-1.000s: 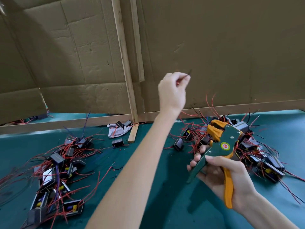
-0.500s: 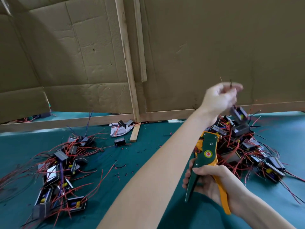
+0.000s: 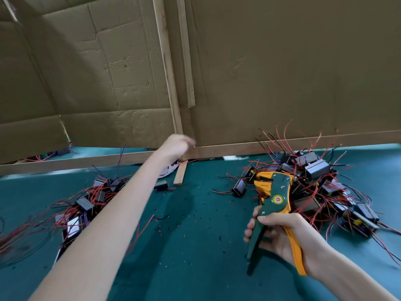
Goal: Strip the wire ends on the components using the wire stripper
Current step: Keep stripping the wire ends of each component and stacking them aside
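Cardboard panels point(image 3: 282, 72) are standing along the far side and filling the upper part of the view. An upright wooden batten point(image 3: 167, 72) is running down between them, and a wooden rail point(image 3: 65, 164) is lying along their foot. The teal worktop point(image 3: 206, 257) is spreading out below and carrying everything else.

Two heaps are lying well apart on it. The right pile of components point(image 3: 314, 170) — dark blocks tangled in red and black wires — is sitting near the rail. The left pile of components point(image 3: 86, 205), of the same kind with a few blue wires, is lying partly hidden behind the left forearm. One loose component point(image 3: 238, 189) is lying just beside the right pile. Another loose block point(image 3: 161, 184) is lying near a short wood offcut point(image 3: 180, 175) at the foot of the batten.

The left arm is stretching out across the worktop, and the left hand point(image 3: 176, 146) is hanging in front of the foot of the batten. It is blurred, so I cannot tell whether its fingers are open, closed or holding anything.

The right hand point(image 3: 280, 233) is gripping the wire stripper point(image 3: 275, 196), with fingers curling round the green handle and the yellow handle running back toward the wrist. The tool is being held above the worktop in front of the right pile, its yellow-tipped head pointing up and away. I cannot tell whether the head is touching the pile.

Small black and red scraps point(image 3: 195, 213) are lying scattered on the worktop between the two piles.
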The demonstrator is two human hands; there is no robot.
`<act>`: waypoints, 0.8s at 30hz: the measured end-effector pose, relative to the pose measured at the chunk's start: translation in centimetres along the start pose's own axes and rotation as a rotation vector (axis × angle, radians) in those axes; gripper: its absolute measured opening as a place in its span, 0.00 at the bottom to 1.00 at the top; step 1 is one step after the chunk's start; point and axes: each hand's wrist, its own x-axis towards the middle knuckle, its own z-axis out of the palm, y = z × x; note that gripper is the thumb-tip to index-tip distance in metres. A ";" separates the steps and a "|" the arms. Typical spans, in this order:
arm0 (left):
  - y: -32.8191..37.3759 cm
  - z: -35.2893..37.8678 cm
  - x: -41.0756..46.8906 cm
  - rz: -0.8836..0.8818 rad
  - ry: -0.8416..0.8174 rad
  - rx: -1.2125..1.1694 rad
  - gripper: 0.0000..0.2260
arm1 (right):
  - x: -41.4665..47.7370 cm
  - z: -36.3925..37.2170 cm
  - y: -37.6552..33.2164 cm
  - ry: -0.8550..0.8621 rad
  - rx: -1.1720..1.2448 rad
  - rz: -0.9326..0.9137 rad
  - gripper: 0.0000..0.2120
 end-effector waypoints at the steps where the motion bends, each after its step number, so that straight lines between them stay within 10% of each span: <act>1: -2.8 -0.1 0.4 -0.042 0.044 0.249 0.16 | 0.0 0.0 0.0 -0.010 0.001 0.002 0.09; 5: -10.9 0.8 -0.2 -0.222 -0.105 0.629 0.18 | 0.0 0.2 0.0 -0.017 -0.003 0.019 0.11; 10: -11.5 2.0 -1.2 -0.127 0.091 0.726 0.11 | -0.3 0.3 0.1 -0.011 -0.022 0.004 0.08; 19: -1.3 1.3 -5.1 0.176 0.149 -0.224 0.11 | -0.4 0.4 0.1 -0.025 -0.076 -0.030 0.07; 24: 1.3 3.3 -9.0 0.341 -0.006 -0.337 0.04 | -0.4 0.4 0.2 -0.072 -0.093 -0.024 0.13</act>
